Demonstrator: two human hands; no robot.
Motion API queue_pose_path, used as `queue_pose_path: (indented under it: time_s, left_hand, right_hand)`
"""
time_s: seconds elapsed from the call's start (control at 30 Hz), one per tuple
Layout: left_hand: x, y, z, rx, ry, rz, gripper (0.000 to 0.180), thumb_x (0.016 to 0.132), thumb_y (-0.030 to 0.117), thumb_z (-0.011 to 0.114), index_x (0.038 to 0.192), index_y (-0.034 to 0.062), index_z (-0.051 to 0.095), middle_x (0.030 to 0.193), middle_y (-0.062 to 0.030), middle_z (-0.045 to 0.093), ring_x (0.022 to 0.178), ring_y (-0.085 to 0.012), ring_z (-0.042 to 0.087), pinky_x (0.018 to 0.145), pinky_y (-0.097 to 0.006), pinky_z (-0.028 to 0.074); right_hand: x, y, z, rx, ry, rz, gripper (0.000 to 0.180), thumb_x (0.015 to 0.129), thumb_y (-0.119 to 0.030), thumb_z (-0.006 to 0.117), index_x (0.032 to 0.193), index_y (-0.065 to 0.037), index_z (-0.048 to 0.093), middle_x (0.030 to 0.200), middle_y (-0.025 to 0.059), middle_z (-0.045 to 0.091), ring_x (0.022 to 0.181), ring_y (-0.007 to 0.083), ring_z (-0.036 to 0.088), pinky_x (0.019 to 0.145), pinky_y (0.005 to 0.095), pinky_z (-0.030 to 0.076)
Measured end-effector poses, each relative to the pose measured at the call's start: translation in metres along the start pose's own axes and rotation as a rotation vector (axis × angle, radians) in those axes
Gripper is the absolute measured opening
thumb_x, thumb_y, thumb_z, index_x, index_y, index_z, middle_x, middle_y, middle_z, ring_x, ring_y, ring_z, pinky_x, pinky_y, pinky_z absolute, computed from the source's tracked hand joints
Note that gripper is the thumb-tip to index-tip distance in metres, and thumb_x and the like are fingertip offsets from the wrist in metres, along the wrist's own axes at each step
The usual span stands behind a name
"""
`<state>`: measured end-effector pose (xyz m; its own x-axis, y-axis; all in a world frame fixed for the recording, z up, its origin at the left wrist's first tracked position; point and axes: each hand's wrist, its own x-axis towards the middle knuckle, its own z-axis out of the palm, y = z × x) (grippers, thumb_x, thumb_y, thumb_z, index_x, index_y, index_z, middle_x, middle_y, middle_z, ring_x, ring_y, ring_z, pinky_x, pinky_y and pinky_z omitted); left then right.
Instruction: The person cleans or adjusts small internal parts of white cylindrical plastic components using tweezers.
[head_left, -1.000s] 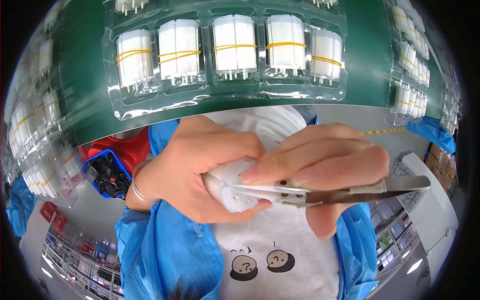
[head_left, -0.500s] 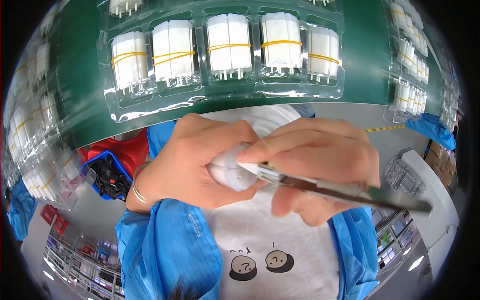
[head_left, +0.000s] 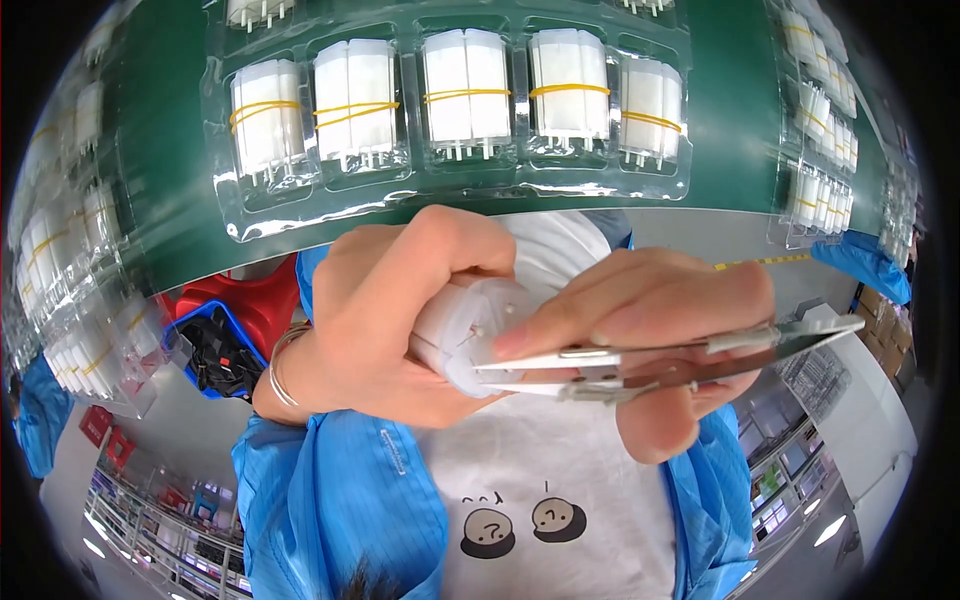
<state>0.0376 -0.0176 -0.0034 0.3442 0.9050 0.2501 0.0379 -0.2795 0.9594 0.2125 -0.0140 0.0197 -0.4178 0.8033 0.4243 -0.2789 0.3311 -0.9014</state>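
Note:
My left hand is wrapped around a bundle of white plastic parts with thin metal pins on its end face. My right hand pinches a pair of steel tweezers, their tips touching the end of the bundle. Both hands are close to the camera, held in front of my white shirt and blue jacket. A thin bracelet circles my left wrist.
A green work surface carries a clear blister tray of white part bundles tied with yellow rubber bands. More such trays line the left and right edges. A blue bin with black items and a red container are at left.
The tweezers have swung up from a downward slant to nearly level. The hands have shifted slightly, with the bundle's pinned end now more exposed.

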Motion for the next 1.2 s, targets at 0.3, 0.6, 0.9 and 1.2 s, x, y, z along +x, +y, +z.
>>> queue_pose_path:
  time_s: [0.3,0.6,0.9,1.2]
  left_hand:
    - [0.005,0.001,-0.003,0.233,-0.036,0.155,0.028,0.057,0.011,0.069,0.078,-0.0027,0.054,0.065,-0.0111,0.059,0.05,-0.0177,0.057,0.049,-0.024,0.044]
    - [0.004,0.001,-0.007,0.287,-0.127,0.091,0.033,0.057,0.021,0.073,0.078,-0.0001,0.057,0.063,-0.0081,0.059,0.05,-0.019,0.057,0.049,-0.025,0.043]
    - [0.016,0.008,-0.007,0.038,-0.227,0.067,0.03,0.057,0.015,0.078,0.076,0.0022,0.058,0.062,-0.0078,0.056,0.047,-0.0218,0.054,0.04,-0.027,0.04]
    - [0.007,0.002,-0.009,-0.055,-0.297,0.05,0.033,0.058,0.019,0.08,0.076,0.0027,0.058,0.059,-0.0057,0.054,0.044,-0.0208,0.05,0.038,-0.027,0.037]
  right_hand:
    - [-0.013,0.0,0.005,0.002,0.179,0.051,0.05,0.078,-0.039,0.063,0.09,0.003,0.04,0.076,0.0298,0.061,0.062,0.0307,0.065,0.053,0.0352,0.055]
    - [-0.008,0.0,-0.002,-0.103,0.021,0.054,0.046,0.08,-0.032,0.065,0.094,0.005,0.041,0.075,0.0287,0.062,0.064,0.0297,0.065,0.054,0.0344,0.054]
    - [0.006,-0.008,-0.024,0.039,-0.205,0.06,0.045,0.08,-0.026,0.062,0.1,0.009,0.041,0.084,0.0336,0.059,0.075,0.0339,0.065,0.064,0.0419,0.054]
    - [0.0,-0.003,-0.02,0.016,-0.173,0.114,0.042,0.081,-0.032,0.06,0.097,0.003,0.044,0.084,0.0288,0.062,0.073,0.03,0.065,0.062,0.0355,0.054]
